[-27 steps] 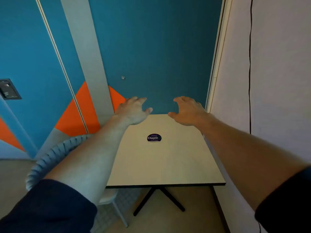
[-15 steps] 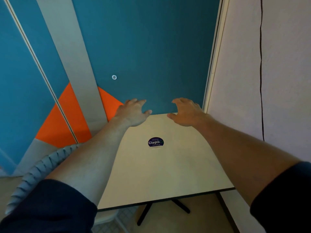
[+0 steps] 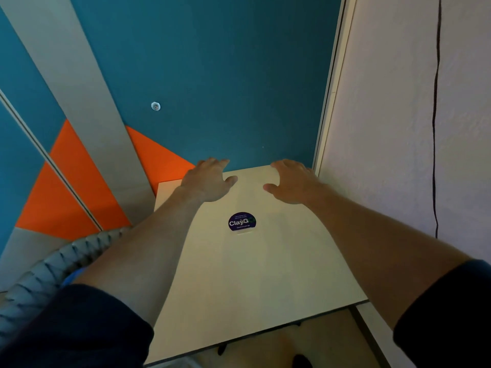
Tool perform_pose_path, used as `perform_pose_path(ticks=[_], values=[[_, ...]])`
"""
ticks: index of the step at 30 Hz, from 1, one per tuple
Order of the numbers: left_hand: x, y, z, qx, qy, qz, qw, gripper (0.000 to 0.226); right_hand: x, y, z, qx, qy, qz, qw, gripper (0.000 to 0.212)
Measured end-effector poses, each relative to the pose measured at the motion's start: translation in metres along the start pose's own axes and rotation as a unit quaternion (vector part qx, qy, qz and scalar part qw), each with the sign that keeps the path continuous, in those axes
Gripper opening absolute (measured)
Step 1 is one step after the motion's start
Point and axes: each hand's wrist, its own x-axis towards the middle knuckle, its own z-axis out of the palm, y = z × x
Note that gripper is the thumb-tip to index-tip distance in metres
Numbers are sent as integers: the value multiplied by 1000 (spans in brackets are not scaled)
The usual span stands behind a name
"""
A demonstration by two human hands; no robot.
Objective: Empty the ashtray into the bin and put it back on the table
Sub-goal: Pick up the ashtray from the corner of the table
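Both hands hover open and empty over the far half of the desk (image 3: pixel 265 274), the left hand (image 3: pixel 210 181) and right hand (image 3: pixel 291 183) flanking a bare patch near the far edge. The ashtray seems to be the clear dish carrying a round dark label (image 3: pixel 242 221), mid-desk, nearer than both hands; no bin shows. This looks like the reach before pickup. Next likely needs drawing back onto it. Right edge hugs the wall (image 3: pixel 398 128); a woven chair (image 3: pixel 53 269) crowds the left.

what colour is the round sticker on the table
Dark purple sticker with white lettering; head view, the only one.
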Motion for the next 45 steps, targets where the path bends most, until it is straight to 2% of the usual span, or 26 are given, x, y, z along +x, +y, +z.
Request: perform_pose_path(ticks=[7,18,28,38,45], values=[[71,9,50,-10,-45,17,999,65,63,42,46,19,-42,11,999,72],[227,32,152,-17,-143,-25,989,66,211,144,127,17,-132,18,991,71],[343,53,240,-45,-197,-48,978,68,328,223,195,29,-154,20,987,73],[411,48,330,-43,-268,-60,961,79,398,278,264,53,-196,39,978,73],[455,51,373,-31,-293,-50,954,91,436,305,306,93,-192,70,974,75]])
